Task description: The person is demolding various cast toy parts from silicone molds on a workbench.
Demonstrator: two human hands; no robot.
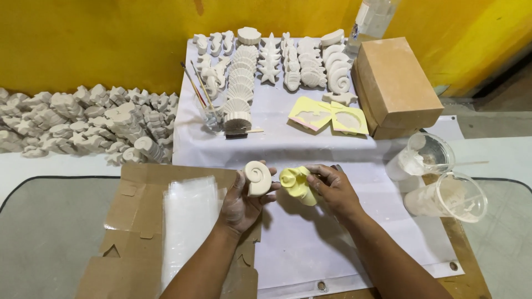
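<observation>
Sheeting of white plastic covers the work surface under both hands and runs up past them to the yellow wall. Beyond the grip, at the far end of that sheet, white plaster casts of shells, starfish, fish and seahorses lie in rows, and a loose heap of more casts sits far out to the left of the hands. A tan block stands beyond and to the right of the right hand, with 2 clear plastic cups on their sides nearer, just right of that hand. Flattened cardboard bearing a stack of clear plastic bags lies under and left of the left forearm. 2 yellow moulds rest straight ahead of the hands. The left hand is closed on a white spiral shell cast, held upright between thumb and fingers. Just beside it, the right hand grips a soft yellow mould, its fingers curled over the top.
</observation>
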